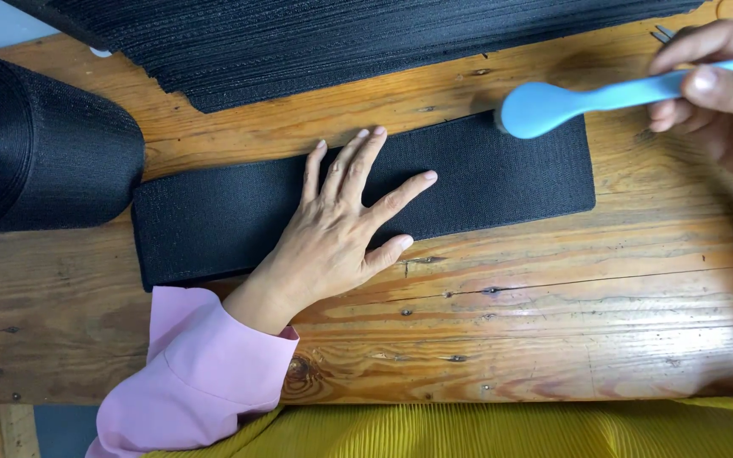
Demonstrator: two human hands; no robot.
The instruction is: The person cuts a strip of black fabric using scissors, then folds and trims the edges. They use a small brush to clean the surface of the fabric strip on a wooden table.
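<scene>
The wooden table (553, 322) carries all; behind the fingertips lies a wide stack of black ribbed webbing (341, 42), and far to the side of the little finger stands a big black roll (36, 144). Directly under the fingers lies the black strip (485, 178), flat, running from near the roll towards the other hand. The left hand (341, 229) rests on it w/ fingers (400, 195) spread and flat, palm down, gripping nothing, only pressing. The right hand (723, 85) is closed around the handle of a light blue tool (553, 102), whose rounded head touches the strip's far corner, well beyond the left fingertips. To do this well, I think: keep the left palm firm so the strip does not slide, and draw the tool in straight strokes, w/ even pressure, approx. along the strip.
</scene>
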